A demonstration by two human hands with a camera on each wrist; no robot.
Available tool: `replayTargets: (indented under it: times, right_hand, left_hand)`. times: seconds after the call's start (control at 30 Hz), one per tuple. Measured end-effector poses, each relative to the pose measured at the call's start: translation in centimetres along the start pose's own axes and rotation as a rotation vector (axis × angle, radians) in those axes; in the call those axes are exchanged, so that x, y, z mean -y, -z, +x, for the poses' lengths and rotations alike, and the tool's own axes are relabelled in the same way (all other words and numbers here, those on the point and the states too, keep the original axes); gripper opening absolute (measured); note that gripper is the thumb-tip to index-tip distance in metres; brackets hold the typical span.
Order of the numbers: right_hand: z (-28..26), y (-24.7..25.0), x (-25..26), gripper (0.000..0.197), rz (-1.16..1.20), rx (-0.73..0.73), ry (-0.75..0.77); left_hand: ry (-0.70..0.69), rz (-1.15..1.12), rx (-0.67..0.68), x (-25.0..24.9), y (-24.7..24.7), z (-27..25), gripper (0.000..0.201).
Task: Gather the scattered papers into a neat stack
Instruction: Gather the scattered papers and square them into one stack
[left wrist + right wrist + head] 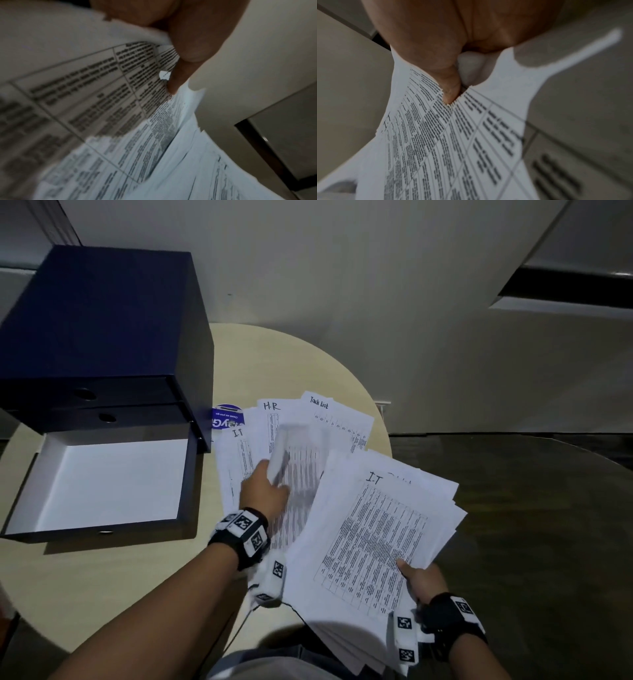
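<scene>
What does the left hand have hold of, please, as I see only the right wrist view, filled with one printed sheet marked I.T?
Observer: The left hand grips a blurred printed white sheet, lifted above the loose white papers on the round pale wooden table.
Operator: Which papers remain on the table?
Observer: Sheets handwritten H.R, Task List and I.T.
Operator: How tidy is my bundle?
Observer: The right hand holds a fanned sheaf of white papers, its corners spread unevenly.
</scene>
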State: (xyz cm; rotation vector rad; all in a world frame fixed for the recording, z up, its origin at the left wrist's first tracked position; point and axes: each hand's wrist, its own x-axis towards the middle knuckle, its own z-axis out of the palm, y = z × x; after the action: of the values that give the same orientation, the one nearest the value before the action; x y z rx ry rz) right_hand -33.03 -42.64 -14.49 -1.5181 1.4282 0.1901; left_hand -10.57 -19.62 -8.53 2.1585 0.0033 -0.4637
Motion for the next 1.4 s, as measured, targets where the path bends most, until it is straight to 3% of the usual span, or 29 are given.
replayTargets:
  times: [0.07, 0.2, 0.27, 0.33, 0.4, 0.43, 0.5, 0.57, 0.6, 0.63, 0.67, 0.73, 0.83, 0.9, 0.93, 0.97, 1.03, 1.07, 1.1, 1.17, 1.2, 1.3, 1.4]
  right_hand:
    - [0.2, -0.6, 0.7, 0.049, -0.034, 0.037, 0.027]
    - [1.6, -2.3, 0.9, 0.039, 0.006, 0.113, 0.013]
    - [1.5, -2.8, 1.3, 0.034, 0.031, 0.109, -0.009]
    - [1.6, -3.1, 1.6, 0.029, 0.077, 0.132, -0.034]
    - [2.2, -3.0, 0.4, 0.025, 0.12, 0.118, -0.021]
    - [2.5, -2.8, -0.1, 0.026, 0.111, 0.118, -0.024]
    - [3.5, -2.3, -1.8, 0.036, 0.162, 0.19, -0.047]
    - [3.1, -2.2, -1.5, 0.011, 0.226, 0.2, -0.047]
    - [3.6, -2.3, -1.9, 0.026, 0.31, 0.224, -0.053]
    - [2.7, -2.1, -1.1, 0.037, 0.283, 0.211, -0.082]
    - [1.2, -2.3, -0.1, 0.034, 0.344, 0.244, -0.082]
    - [-0.4, -2.0, 0.3, 0.02, 0.521, 0.376, -0.079]
    - [-1.5, -1.9, 0.5, 0.04, 0.582, 0.356, -0.054]
    - [-0.2, -2.4, -0.1, 0.087, 0.409, 0.354, 0.054]
    - [1.7, -2.6, -1.3, 0.099, 0.345, 0.317, 0.133]
    - [2.5, -2.8, -1.6, 0.098, 0.262, 0.267, 0.164]
    - [2.2, -3.0, -1.5, 0.063, 0.134, 0.182, 0.153]
    - [2.5, -2.9, -1.7, 0.033, 0.112, 0.156, 0.164]
    - [2.4, -2.7, -1.6, 0.016, 0.093, 0.14, 0.143]
    - [2.6, -2.6, -1.7, 0.021, 0.064, 0.127, 0.117]
    - [2.9, -2.5, -1.9, 0.025, 0.065, 0.119, 0.117]
    - [2.7, -2.2, -2.1, 0.044, 0.041, 0.121, 0.124]
    - [2.8, -2.2, -2.1, 0.05, 0.05, 0.131, 0.155]
  left_hand:
    - [-0.118, 0.031, -0.041, -1.8, 3.0, 0.1, 0.022]
    - [-0.332, 0.088, -0.05, -5.0, 7.3, -0.2, 0.015]
    - [-0.461, -0.013, 0.035, -6.8, 8.7, -1.3, 0.021]
    - [-0.488, -0.32, 0.2, -8.5, 8.9, -2.7, 0.026]
    - [-0.368, -0.721, 0.324, -10.0, 8.1, -4.0, 0.027]
    - [-0.302, -0.808, 0.333, -10.3, 7.2, -4.2, 0.025]
    - [-0.203, -0.68, 0.28, -9.8, 4.6, -3.8, 0.028]
    - [-0.098, -0.416, 0.258, -7.0, 1.1, -2.5, 0.039]
    - [-0.034, -0.317, 0.257, -5.0, -0.7, -1.6, 0.032]
    - [0.003, -0.219, 0.253, -3.3, -2.1, -0.9, 0.042]
    - [0.041, -0.13, 0.26, -1.7, -3.4, -0.4, 0.056]
    - [0.081, -0.008, 0.246, 0.6, -5.1, 0.1, 0.065]
    - [0.069, 0.047, 0.287, 2.6, -6.3, -0.2, 0.061]
    - [0.045, 0.056, 0.408, 3.3, -6.8, -0.4, 0.062]
    - [0.04, 0.036, 0.447, 3.4, -6.9, -0.5, 0.06]
    - [0.033, 0.029, 0.442, 3.5, -6.8, -0.4, 0.057]
    - [0.006, 0.045, 0.269, 3.9, -6.0, 0.2, 0.044]
    - [0.007, 0.079, 0.117, 4.4, -5.4, 1.0, 0.038]
    - [0.04, 0.141, -0.027, 4.9, -4.6, 1.9, 0.035]
    - [0.217, 0.25, -0.228, 5.8, -2.4, 3.5, 0.046]
    - [0.333, 0.261, -0.257, 6.1, -1.4, 4.1, 0.06]
    - [0.526, 0.205, -0.191, 5.9, 0.6, 5.3, 0.097]
    - [0.543, 0.121, -0.148, 5.0, 0.6, 6.7, 0.099]
